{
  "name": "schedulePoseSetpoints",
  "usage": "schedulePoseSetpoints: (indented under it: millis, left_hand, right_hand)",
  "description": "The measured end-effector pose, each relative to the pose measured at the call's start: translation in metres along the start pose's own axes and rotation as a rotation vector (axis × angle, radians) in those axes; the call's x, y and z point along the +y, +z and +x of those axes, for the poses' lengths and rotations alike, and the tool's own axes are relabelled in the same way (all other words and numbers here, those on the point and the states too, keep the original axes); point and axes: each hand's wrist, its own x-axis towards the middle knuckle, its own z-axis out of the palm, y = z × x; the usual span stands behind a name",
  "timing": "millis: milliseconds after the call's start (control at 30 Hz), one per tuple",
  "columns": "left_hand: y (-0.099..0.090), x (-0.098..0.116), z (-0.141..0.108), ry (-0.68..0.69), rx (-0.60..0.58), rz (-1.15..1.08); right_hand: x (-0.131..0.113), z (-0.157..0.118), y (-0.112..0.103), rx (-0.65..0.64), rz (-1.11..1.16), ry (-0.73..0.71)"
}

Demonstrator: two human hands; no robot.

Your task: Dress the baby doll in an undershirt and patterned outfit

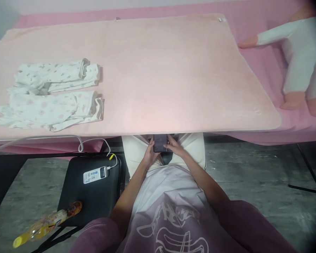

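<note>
A dark smartphone [160, 143] sits low between my knees, just under the table's front edge. My left hand [150, 154] is closed around its left side. On the other side, my right hand [175, 146] grips the phone, with the thumb over the screen's lower right. What the screen shows is too dim to read. On the table above lies a pale pink mat [168, 77]. Two folded stacks of white printed baby clothes, the far stack [52, 75] and the near stack [52, 109], rest on the mat's left part.
A doll in white clothes [302, 52] lies at the right on the pink tablecloth [255, 24]. To my left, a black stool [94, 196] bears a white power bank [96, 174] with a cable [81, 144]. A yellow-capped bottle [47, 225] is near it.
</note>
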Motion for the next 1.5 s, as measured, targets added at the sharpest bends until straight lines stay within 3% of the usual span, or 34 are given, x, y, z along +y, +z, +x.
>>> schedulePoseSetpoints:
  millis: [700,1200,1500]
  left_hand:
    - [-0.005,-0.003,0.003,0.016,-0.028,-0.022]
    - [0.001,0.002,-0.005,-0.016,-0.040,0.072]
    - [-0.003,0.000,-0.002,-0.007,-0.042,0.020]
  right_hand:
    - [0.019,0.000,-0.005,-0.016,-0.001,-0.002]
    - [0.016,0.001,0.000,0.076,-0.028,-0.024]
    - [0.002,-0.003,-0.001,0.046,0.042,-0.010]
